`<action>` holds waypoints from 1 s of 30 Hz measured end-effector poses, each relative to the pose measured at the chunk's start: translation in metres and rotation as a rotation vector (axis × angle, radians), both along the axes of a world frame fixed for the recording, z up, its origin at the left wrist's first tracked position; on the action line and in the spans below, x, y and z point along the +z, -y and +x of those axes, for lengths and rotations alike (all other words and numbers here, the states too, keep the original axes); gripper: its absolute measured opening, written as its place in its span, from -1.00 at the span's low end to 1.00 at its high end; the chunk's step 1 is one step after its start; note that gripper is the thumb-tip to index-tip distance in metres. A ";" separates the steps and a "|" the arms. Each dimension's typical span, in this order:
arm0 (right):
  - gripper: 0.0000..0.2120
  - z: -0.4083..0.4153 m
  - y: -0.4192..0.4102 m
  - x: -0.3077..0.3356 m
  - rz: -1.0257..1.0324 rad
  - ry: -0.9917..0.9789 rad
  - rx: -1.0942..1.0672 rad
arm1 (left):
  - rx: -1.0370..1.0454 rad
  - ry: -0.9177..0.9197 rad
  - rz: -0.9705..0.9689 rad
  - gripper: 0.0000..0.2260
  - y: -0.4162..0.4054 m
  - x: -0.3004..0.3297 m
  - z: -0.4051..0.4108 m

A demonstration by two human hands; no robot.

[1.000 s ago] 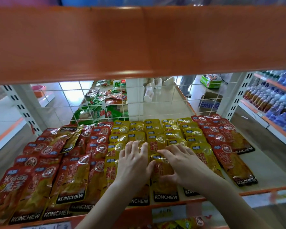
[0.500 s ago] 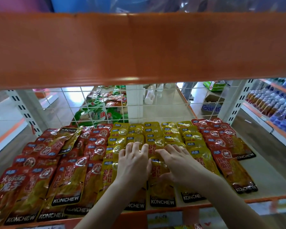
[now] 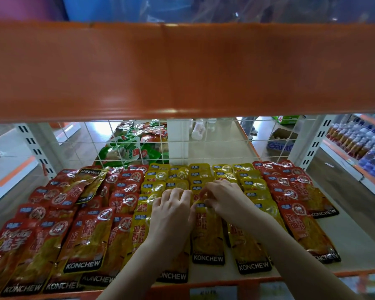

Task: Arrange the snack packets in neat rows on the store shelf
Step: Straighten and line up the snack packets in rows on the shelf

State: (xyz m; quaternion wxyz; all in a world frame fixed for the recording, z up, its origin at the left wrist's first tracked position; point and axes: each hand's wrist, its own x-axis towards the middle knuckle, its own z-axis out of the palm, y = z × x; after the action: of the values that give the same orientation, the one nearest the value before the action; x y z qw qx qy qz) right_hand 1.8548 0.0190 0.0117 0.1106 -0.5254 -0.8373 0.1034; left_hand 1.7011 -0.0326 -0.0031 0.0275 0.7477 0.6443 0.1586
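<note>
Mid-frame, the left hand [image 3: 173, 210] lies flat, fingers relaxed, on the yellow packets [image 3: 206, 230]. The right hand [image 3: 224, 197] pinches one packet's top edge. Red packets [image 3: 82, 230] fill the shelf [image 3: 355, 241] at lower left.

I had just 1 head cam: it looked fwd and down, close over the shelf [image 3: 344, 241], upper shelf edge [image 3: 182, 68] blocking top.

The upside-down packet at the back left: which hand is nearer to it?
Left. The left hand lies on the yellow rows, right of the upside-down packet; the right hand is farther right.
</note>
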 end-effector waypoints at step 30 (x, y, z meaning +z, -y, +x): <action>-0.74 0.000 -0.033 -0.004 0.037 0.085 -0.074 | -0.115 -0.056 -0.019 -0.76 -0.072 0.009 0.016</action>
State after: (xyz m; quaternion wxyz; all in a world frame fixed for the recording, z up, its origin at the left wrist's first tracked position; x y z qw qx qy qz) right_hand 1.8545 0.0525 0.0078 0.0883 -0.5579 -0.8229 0.0614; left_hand 1.7175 0.0398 0.0056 0.0254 0.7872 0.6024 0.1295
